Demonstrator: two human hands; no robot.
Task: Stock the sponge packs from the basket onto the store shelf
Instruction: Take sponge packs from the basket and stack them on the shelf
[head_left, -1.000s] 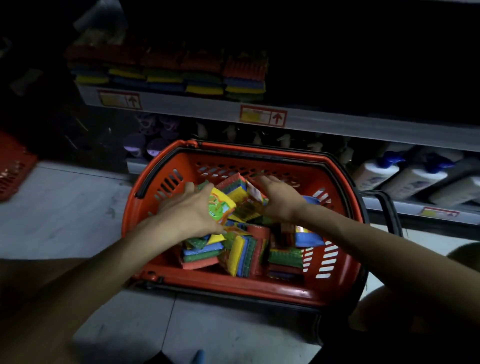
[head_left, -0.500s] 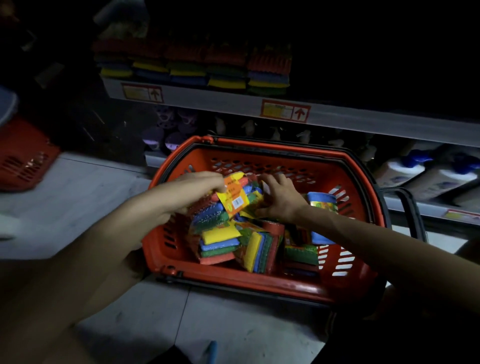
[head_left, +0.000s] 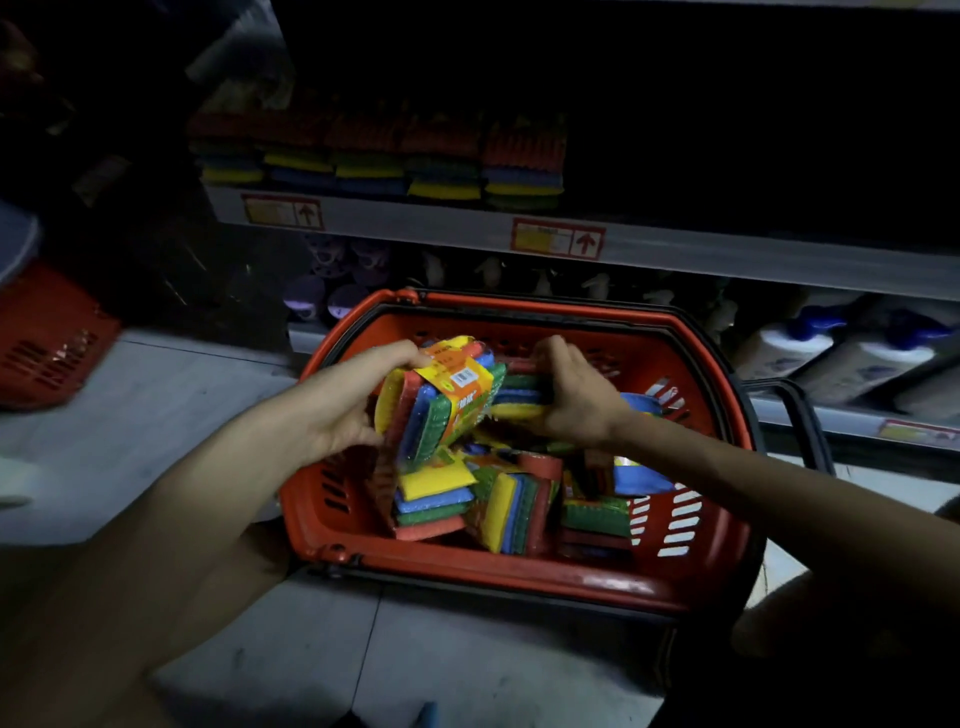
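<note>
Now one pack (head_left: 441, 402) is raised over the basket (head_left: 519, 579), tilted, with its orange label facing up. Below it, more packs (head_left: 436, 499) lie in a disordered pile inside the basket, some flat and some on edge, showing yellow, blue, green and red layers. The basket is red with a black rim and stands on the pale floor (head_left: 156, 415). Its black handle (head_left: 802, 421) hangs down at the right side.

Behind the basket is the shelf (head_left: 415, 221), and on it a row (head_left: 441, 161) of similar packs is stacked, dark and hard to see. Two red labels (head_left: 558, 239) sit on the shelf edge. Under it, white bottles (head_left: 810, 348) with blue caps stand at the right. Another red basket (head_left: 47, 338) is well apart at the far left, blurred.

The raised pack is between the two hands. The left hand (head_left: 343, 402) grips it, with the fingers curled over its upper end and the thumb under its lower edge. The right hand (head_left: 576, 397) has its fingers curled around the other pack (head_left: 522, 397), just beside the first one, toward the back of the basket. Whether this one is lifted off the pile cannot be told.
</note>
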